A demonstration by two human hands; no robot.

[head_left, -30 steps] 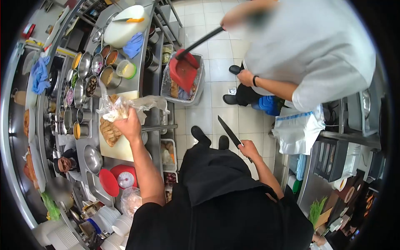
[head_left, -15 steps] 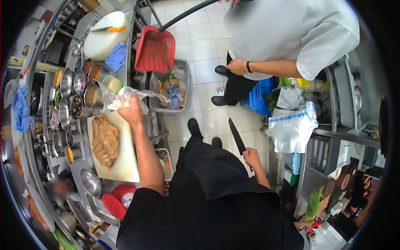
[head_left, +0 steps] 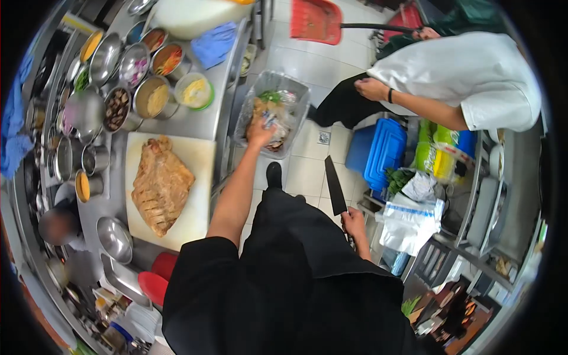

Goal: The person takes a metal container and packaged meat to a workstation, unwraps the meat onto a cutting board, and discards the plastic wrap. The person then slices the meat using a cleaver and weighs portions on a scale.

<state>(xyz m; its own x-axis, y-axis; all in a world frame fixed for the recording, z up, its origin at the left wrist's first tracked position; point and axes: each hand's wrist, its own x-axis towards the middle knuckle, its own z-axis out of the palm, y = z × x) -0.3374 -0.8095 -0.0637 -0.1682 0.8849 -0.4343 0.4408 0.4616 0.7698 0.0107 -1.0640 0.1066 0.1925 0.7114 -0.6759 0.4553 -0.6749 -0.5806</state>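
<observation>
My left hand reaches down into a grey waste bin lined with clear plastic. Crumpled plastic and scraps lie around the fingers, which are smeared and partly hidden, so I cannot make out their grip. Out to the right side, my right hand is wrapped round the handle of a large dark-bladed knife, its blade pointing forward over the floor. A big browned piece of meat with several score marks lies on a white cutting board on the left counter.
Steel pots of chopped ingredients, a blue cloth and a steel bowl stand along the counter. A co-worker in a white shirt is ahead right, near a blue lidded bin. Another person holds a red dustpan.
My left hand has moved from above the cutting board, where it held a clear plastic bag, down into the waste bin. The red dustpan has swung away to the right. The knife stays in my right hand.
</observation>
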